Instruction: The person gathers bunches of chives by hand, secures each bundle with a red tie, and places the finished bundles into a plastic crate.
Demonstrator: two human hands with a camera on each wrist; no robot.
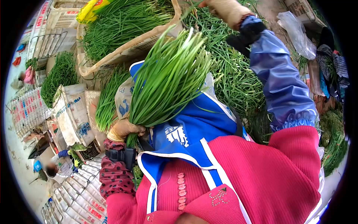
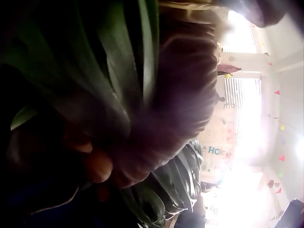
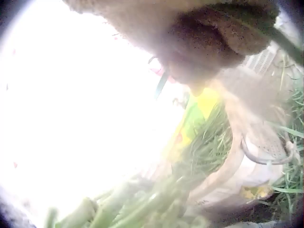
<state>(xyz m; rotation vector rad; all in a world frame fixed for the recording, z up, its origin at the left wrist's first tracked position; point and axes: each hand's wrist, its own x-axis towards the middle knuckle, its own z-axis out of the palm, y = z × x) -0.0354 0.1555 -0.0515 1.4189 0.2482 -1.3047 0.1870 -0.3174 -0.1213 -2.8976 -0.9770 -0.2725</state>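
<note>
A thick bunch of green chives fans up in front of the blue apron. My gloved left hand grips it near its lower end; in the left wrist view that hand curls round the broad green blades. Far forward at the top of the head view, my gloved right hand is partly cut off by the frame edge. From its fingers runs a thin green blade, and in the right wrist view a stem sticks out of the bent fingers of this hand.
A beige crate full of chives stands ahead, with a yellow bag at its corner. Loose chives cover the ground to the right. More chives lie beside the left hand. A clear plastic bag lies far right.
</note>
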